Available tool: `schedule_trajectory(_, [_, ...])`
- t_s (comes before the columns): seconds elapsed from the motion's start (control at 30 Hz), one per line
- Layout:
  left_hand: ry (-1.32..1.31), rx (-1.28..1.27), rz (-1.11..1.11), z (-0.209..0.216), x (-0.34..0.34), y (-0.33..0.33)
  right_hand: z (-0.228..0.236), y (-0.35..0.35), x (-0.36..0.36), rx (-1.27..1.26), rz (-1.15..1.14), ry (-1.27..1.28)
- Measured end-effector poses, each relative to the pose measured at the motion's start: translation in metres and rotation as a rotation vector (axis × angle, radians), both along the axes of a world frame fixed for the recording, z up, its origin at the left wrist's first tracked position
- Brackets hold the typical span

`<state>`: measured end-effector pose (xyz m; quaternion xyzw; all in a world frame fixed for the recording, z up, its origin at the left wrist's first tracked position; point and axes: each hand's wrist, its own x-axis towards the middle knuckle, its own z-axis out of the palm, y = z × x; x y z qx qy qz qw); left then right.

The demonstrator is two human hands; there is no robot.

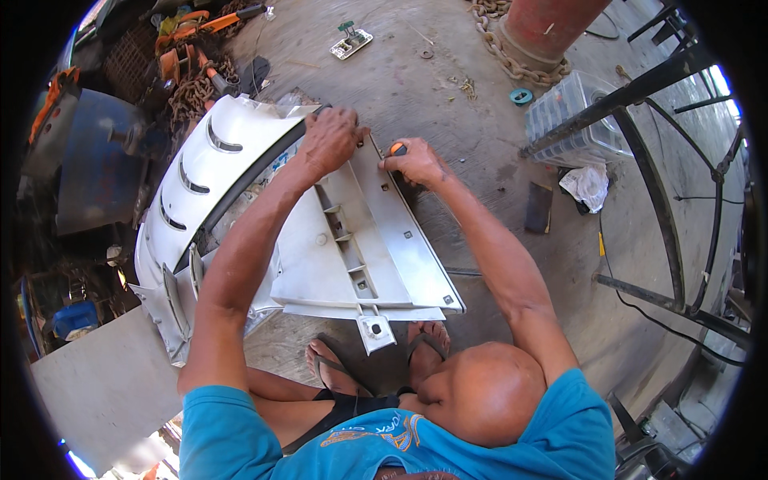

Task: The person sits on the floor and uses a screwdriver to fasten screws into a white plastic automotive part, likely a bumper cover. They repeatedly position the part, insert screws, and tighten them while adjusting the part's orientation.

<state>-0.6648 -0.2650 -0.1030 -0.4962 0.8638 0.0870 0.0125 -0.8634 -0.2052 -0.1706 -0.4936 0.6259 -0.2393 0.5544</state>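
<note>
A grey-white panel (332,264) with ribs, small square holes and a tab at its near end lies in front of me, above my sandalled feet. My left hand (332,142) is closed over its far end, fingers curled down on the edge. Beside the panel's right edge, my right hand (416,163) grips a small tool with an orange-and-black handle (398,149); the tool's working end is hidden. To the left rests a glossy white curved panel (188,172) with several crescent slots and a dark edge strip.
A clear plastic organiser box (572,116) stands at the right under a black metal frame (652,160). Farther off are a red column (548,32) wrapped in rusty chain (524,70) and a small green-and-white part (352,42). A blue drum (100,164) and orange tools crowd the left.
</note>
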Motion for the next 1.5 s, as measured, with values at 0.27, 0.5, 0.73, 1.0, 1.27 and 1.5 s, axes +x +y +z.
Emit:
schedule_trajectory(0.27, [0.088,0.162,0.087,-0.015,0.022,0.009,0.072,-0.059,-0.043,-0.239,-0.225,-0.339])
schedule_trajectory(0.5, [0.124,0.114,0.07,-0.026,0.006,0.027,0.093,-0.079,-0.033,-0.594,-0.264,-0.536])
schedule_trajectory(0.73, [0.139,0.128,0.033,-0.022,0.004,0.033,0.079,-0.083,-0.032,-0.619,-0.316,-0.492])
schedule_trajectory(1.0, [0.174,0.107,0.01,-0.026,0.008,0.032,0.068,-0.088,-0.026,-0.64,-0.318,-0.445])
schedule_trajectory(1.27, [0.15,0.12,0.024,-0.021,0.004,0.034,0.07,-0.087,-0.025,-0.618,-0.33,-0.418])
schedule_trajectory(1.5, [0.154,0.123,0.025,-0.023,0.005,0.033,0.075,-0.083,-0.026,-0.634,-0.325,-0.35])
